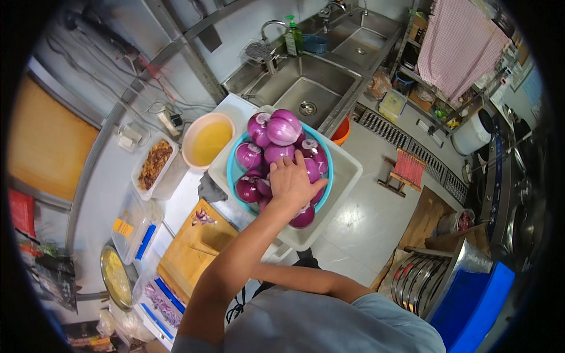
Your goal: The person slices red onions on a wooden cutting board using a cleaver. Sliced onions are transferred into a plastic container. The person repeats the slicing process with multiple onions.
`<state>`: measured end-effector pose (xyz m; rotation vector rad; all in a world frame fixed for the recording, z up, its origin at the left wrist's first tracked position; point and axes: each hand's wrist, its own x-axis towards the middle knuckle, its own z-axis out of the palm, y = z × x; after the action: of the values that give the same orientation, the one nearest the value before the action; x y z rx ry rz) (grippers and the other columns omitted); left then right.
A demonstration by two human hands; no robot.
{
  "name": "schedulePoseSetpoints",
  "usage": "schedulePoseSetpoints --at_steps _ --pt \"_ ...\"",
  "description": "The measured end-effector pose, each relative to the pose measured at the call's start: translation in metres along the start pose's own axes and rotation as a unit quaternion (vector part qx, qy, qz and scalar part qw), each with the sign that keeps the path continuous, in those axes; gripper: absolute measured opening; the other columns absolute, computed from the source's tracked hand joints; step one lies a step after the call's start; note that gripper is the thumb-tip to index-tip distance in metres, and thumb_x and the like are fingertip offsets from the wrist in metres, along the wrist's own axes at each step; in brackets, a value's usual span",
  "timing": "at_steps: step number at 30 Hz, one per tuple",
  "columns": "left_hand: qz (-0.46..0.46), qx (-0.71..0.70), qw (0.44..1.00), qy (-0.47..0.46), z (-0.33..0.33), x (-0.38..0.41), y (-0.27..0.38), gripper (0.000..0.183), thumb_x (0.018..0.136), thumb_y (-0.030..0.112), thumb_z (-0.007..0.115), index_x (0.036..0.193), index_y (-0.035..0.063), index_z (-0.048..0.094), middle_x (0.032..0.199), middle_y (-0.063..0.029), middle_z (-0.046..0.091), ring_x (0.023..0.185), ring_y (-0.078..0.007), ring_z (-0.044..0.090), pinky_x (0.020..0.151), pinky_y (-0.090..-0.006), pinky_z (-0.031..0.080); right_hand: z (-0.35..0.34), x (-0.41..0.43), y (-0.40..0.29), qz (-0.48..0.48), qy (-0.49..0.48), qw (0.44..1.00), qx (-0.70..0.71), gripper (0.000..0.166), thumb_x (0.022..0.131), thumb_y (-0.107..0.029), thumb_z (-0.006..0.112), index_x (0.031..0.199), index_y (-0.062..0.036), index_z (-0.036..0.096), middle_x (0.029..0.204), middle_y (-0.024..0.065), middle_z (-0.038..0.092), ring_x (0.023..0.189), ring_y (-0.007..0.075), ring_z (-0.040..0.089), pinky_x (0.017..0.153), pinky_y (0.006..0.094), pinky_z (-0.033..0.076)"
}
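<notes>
My left hand (291, 182) lies palm down on peeled red onions (283, 127), its thumb spread to the right; whether it grips one is not plain. The onions are heaped in a turquoise-rimmed basin (330, 159), which sits in a pale plastic tub (346, 174). My right forearm crosses beneath the left one, and the left forearm hides my right hand. Left of my left forearm, a wooden cutting board (178, 260) bears small onion scraps (203, 217). A flat blade-like shape (220, 242) shows on the board, partly hidden by the arm.
Beyond the tub is a steel sink (309, 95). On the left stand a bowl of yellow liquid (212, 141), a container of browned food (155, 164) and a steel bowl of yellow food (117, 276). A small red-seated stool (408, 170) is on the floor at right.
</notes>
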<state>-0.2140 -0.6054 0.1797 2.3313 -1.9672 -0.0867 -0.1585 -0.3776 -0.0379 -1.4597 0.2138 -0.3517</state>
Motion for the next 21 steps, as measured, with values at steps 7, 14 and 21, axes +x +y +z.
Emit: schedulePoseSetpoints --at_steps 7,14,21 --pt "-0.062 -0.230 0.970 -0.043 -0.019 0.015 -0.044 0.091 0.070 0.048 0.081 0.138 -0.0036 0.048 0.117 -0.0264 0.069 0.111 -0.0411 0.067 0.098 -0.0487 0.051 -0.005 0.008 -0.022 0.070 -0.011 0.975 -0.210 0.038 0.099 -0.020 0.053 0.134 -0.0061 0.061 0.130 0.0190 0.065 0.122 0.0411 0.058 0.107 0.0495 0.045" --pt "0.003 -0.116 0.990 -0.078 -0.005 0.018 -0.035 0.079 0.079 0.048 0.073 0.143 0.0104 0.048 0.129 -0.0292 0.061 0.118 -0.0445 0.062 0.102 -0.0520 0.047 -0.006 0.002 -0.037 0.002 -0.033 0.975 -0.218 0.041 0.100 -0.022 0.052 0.137 -0.0064 0.058 0.135 0.0209 0.061 0.126 0.0423 0.055 0.110 0.0480 0.042" --pt "-0.013 -0.380 0.925 -0.003 -0.026 0.006 -0.053 0.075 0.076 0.042 0.083 0.135 0.0073 0.052 0.114 -0.0232 0.070 0.105 -0.0363 0.070 0.092 -0.0426 0.054 -0.007 0.000 -0.058 0.011 0.096 0.971 -0.217 0.040 0.096 -0.023 0.057 0.130 -0.0035 0.063 0.127 0.0229 0.066 0.117 0.0414 0.062 0.103 0.0467 0.048"
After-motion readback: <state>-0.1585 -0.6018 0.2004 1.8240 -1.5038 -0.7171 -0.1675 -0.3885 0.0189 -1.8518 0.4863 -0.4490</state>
